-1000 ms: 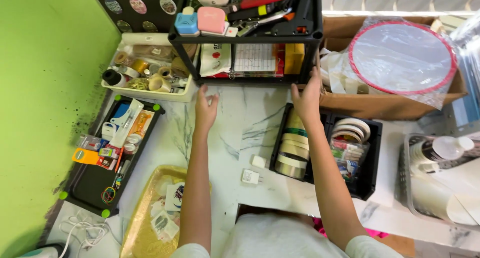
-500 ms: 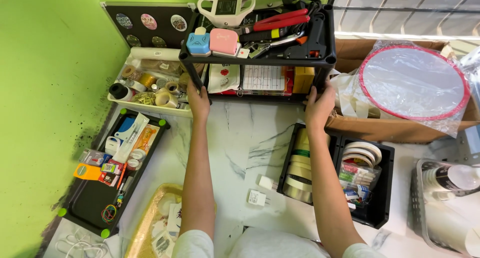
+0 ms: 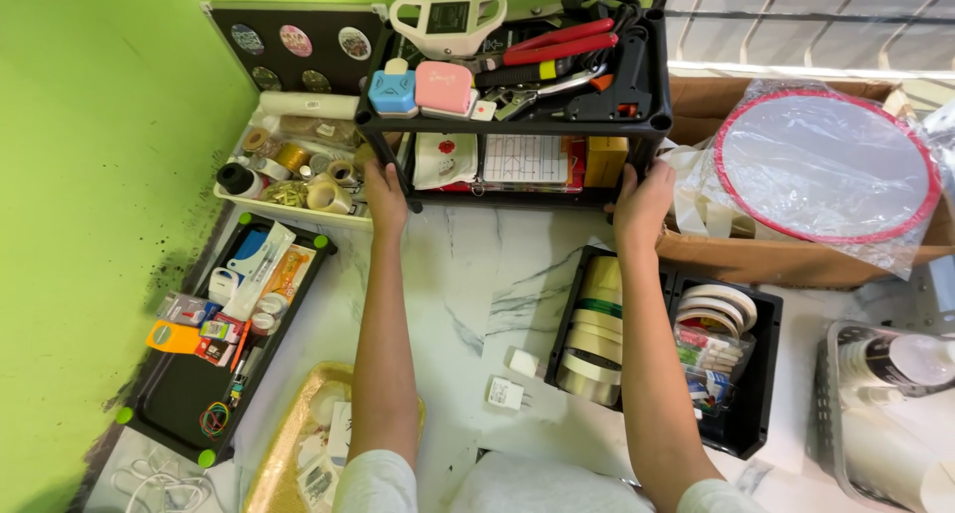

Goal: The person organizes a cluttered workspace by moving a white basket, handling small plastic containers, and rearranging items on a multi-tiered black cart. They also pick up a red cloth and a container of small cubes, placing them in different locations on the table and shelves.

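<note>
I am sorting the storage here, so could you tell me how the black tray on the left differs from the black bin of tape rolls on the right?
The black tray is shallow, with green corner caps, and holds small packets and rubber bands; much of its floor is bare. The black bin is deeper, has no green caps, and is packed with tape rolls standing on edge. Both are black, rectangular, and rest on the white marble surface.

a white marble-veined worktop point(image 3: 468, 274) carries everything. at twelve o'clock stands a black shelf rack point(image 3: 517, 125); at ten, a white tray of tape rolls point(image 3: 288, 175); at eight, a long black tray of small packets point(image 3: 214, 344). at seven lies a gold tray point(image 3: 288, 443), at four a black bin of tape rolls point(image 3: 657, 344), at two a cardboard box point(image 3: 776, 244), and near the centre two small white plugs point(image 3: 512, 379).
</note>
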